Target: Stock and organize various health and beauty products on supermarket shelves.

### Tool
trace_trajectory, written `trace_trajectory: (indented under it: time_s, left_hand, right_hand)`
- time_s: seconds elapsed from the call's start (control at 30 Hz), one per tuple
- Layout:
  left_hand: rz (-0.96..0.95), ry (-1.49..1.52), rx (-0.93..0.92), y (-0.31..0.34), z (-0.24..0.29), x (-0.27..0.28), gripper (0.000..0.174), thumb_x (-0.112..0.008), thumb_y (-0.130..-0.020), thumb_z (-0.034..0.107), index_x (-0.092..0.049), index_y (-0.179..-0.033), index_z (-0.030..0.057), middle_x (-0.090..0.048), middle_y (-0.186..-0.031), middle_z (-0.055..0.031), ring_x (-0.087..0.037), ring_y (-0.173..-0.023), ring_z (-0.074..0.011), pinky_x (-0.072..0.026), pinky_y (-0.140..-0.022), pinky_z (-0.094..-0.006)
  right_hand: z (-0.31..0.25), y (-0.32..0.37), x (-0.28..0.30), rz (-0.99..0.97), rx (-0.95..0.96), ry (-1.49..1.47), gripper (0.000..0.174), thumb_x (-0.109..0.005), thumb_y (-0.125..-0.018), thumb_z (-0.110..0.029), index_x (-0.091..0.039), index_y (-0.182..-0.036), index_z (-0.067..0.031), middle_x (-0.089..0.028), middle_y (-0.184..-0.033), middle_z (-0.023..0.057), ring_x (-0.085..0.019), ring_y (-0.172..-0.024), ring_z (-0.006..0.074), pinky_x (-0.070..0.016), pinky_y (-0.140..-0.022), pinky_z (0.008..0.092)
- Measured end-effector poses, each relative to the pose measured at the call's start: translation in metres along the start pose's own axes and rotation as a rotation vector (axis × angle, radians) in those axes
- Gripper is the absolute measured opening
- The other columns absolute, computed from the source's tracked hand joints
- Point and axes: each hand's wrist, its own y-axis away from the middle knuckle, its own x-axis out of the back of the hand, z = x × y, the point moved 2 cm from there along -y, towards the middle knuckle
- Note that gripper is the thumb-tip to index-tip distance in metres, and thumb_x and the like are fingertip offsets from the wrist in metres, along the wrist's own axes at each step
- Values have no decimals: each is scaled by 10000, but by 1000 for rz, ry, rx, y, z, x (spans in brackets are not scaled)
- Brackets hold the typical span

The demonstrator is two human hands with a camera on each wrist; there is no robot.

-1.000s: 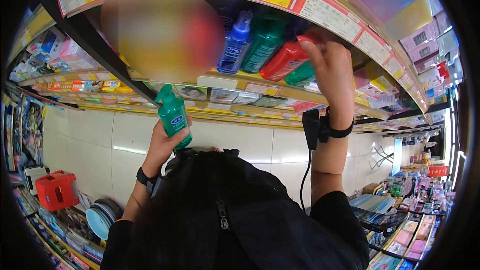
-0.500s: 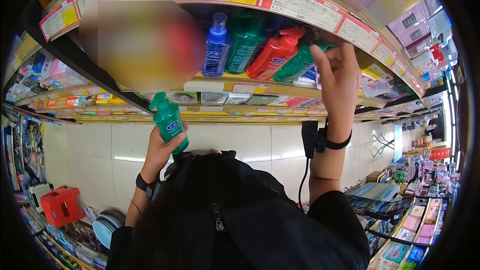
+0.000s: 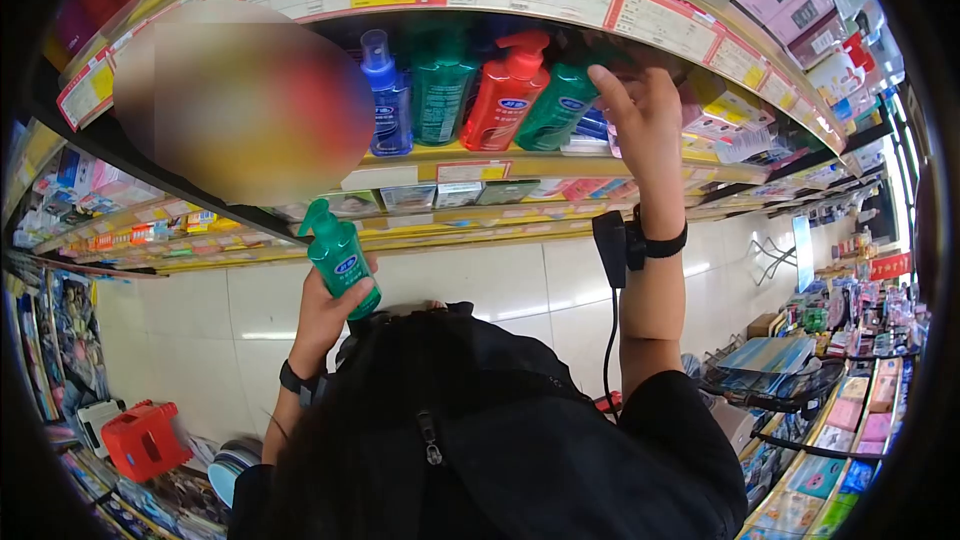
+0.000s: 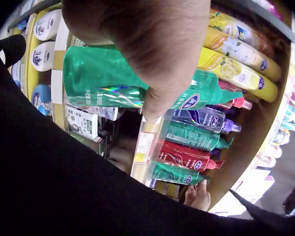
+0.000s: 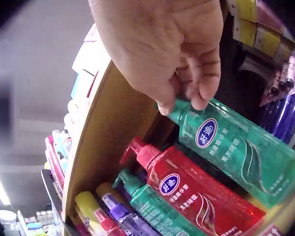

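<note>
Now, nearest to the body, a held green bottle [image 3: 340, 260] is gripped by the left hand [image 3: 325, 305], with the fingers closed around its lower part and its pump end turned towards the shelf [image 3: 430, 155]. A little farther, the leaning green bottle [image 3: 555, 115] is pinched at its pump by the thumb and fingers of the right hand [image 3: 645, 125]. So, both hands are occupied. This second bottle is seen on the shelf, tilted, just beside the red bottle [image 3: 497, 105]. Next to that one, another green bottle [image 3: 440, 100] and a blue spray bottle [image 3: 390, 110] are placed in the same row.

The step in hand is judged to be the handling of the leaning bottle at its place on the shelf. For the next move, a steady hold at the pump is called for, and the red bottle should not be knocked. Beyond the hands and below the shelf, the tiled floor [image 3: 500, 275] is seen.
</note>
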Motion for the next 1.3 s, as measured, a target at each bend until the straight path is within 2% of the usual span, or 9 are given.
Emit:
trace_trajectory:
  time_s: [0.1,0.5,0.63,0.7,0.93,1.0,1.13,1.2,1.3]
  left_hand:
    - [13,-13,2,3,3,-3,393,-705,-864,141,-555,-1199,0,-652,-1083,-93,-621,-1000,-179,-495,-879,-328]
    - [26,-6,6,8,0,-7,425,-696,-857,149,-531,-1225,15,-637,-1088,-92,-611,-987,-175,-493,-865,-323]
    - [46,29,-8,9,2,-8,389,-709,-870,122,-550,-1202,-5,-648,-1091,-89,-623,-1008,-180,-496,-889,-329]
    - [39,27,-7,9,4,-9,386,-706,-872,118,-549,-1203,-5,-648,-1096,-88,-622,-1013,-180,-495,-892,-329]
    - [-9,-5,23,3,5,-12,392,-700,-872,109,-546,-1214,-4,-648,-1111,-85,-620,-1024,-173,-492,-898,-328]
    - [-35,-18,20,-1,8,-15,398,-704,-870,118,-546,-1214,-5,-649,-1107,-83,-620,-1022,-170,-491,-897,-325]
    - [-157,-111,24,-12,23,-28,409,-704,-862,160,-554,-1214,14,-647,-1103,-83,-613,-1009,-159,-491,-898,-332]
    - [-236,-136,62,-21,34,-39,476,-722,-853,170,-525,-1254,3,-629,-1151,-100,-598,-1043,-171,-472,-918,-329]
    - [-397,-244,12,-37,54,-63,563,-741,-842,197,-489,-1304,-4,-601,-1212,-126,-573,-1091,-196,-442,-952,-334]
  right_hand:
    - [9,-6,-1,-13,-65,210,495,-761,-814,-222,-574,-1193,37,-681,-777,152,-655,-624,216,-499,-620,320]
    - [0,-20,-11,-172,72,139,469,-762,-803,-187,-552,-1147,53,-697,-967,166,-681,-627,203,-526,-617,321]
    - [7,-21,-19,-134,100,-3,446,-752,-810,-181,-560,-1143,45,-698,-976,171,-683,-645,209,-531,-629,327]
    - [8,-24,-21,-159,142,-8,452,-736,-829,-141,-548,-1158,106,-667,-973,159,-657,-728,137,-534,-639,276]
    - [0,-21,-16,-220,79,101,429,-735,-826,-114,-554,-1163,80,-681,-954,145,-665,-719,160,-530,-649,276]
    - [8,-17,-12,-86,218,142,401,-749,-819,-200,-587,-1104,31,-663,-729,141,-649,-610,220,-502,-595,340]
    - [-5,21,2,217,361,124,380,-758,-810,-148,-593,-1116,6,-629,-694,98,-611,-613,183,-477,-579,303]
    - [-20,53,-2,3,323,76,407,-772,-798,-117,-588,-1151,-31,-628,-776,75,-591,-649,149,-460,-584,271]
    - [-40,83,-16,-602,60,-183,440,-764,-804,-98,-569,-1194,-38,-628,-955,51,-597,-723,125,-472,-630,255]
